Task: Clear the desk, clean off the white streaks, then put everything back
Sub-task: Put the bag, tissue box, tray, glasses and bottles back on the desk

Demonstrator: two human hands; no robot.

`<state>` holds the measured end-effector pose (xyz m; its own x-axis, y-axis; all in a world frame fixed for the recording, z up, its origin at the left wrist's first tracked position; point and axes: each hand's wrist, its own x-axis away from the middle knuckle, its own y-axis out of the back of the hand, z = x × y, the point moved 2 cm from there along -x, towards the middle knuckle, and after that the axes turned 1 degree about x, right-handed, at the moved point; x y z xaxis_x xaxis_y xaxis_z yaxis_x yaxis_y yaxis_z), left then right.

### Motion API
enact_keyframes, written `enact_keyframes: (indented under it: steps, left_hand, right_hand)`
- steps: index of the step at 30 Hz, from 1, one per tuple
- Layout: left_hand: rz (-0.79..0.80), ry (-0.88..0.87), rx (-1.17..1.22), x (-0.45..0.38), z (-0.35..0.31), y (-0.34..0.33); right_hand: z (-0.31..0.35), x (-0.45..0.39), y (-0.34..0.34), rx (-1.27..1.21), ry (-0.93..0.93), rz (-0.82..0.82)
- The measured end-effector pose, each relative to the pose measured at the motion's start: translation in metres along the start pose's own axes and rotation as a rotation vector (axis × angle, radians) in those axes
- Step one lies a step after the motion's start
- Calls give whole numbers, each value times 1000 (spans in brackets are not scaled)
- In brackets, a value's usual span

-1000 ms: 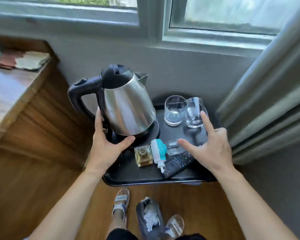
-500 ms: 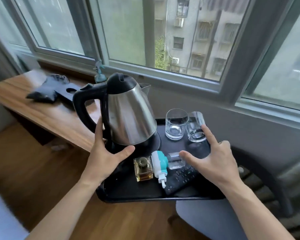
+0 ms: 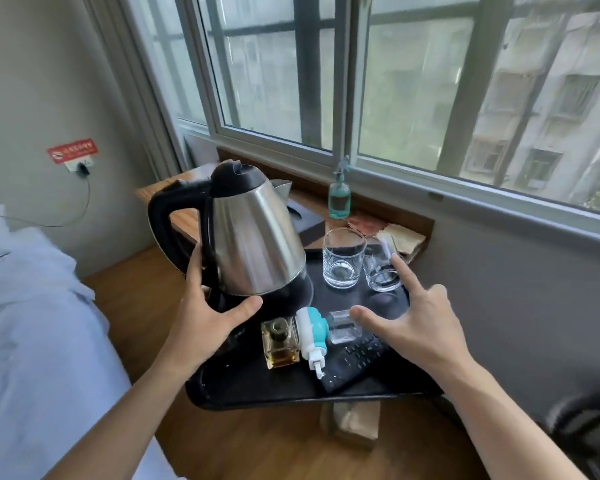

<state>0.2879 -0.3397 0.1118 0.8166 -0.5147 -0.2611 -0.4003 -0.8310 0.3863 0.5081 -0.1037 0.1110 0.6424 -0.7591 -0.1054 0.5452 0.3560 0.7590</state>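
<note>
Kettle [image 3: 257, 244], glasses [image 3: 343, 261] crowd tray [image 3: 257, 393]; open gap between.
</note>
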Motion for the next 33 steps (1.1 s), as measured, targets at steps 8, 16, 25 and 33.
enact_keyframes:
  steps: [8,16,25,33]
  left_hand:
    - [-127,92,-54,-62,45,76]
    - [-225,155,-62,-176,104,133]
    - [-310,239,-97,-333,179,215]
    - [-249,209,-76,-464,259,279]
  right_hand:
    - [87,-81,-78,10,132,84]
    - [170,-201,-166,28,190,134]
    - [281,-348,-270,0,259,173]
    - [359,-435,-363,-12,232,135]
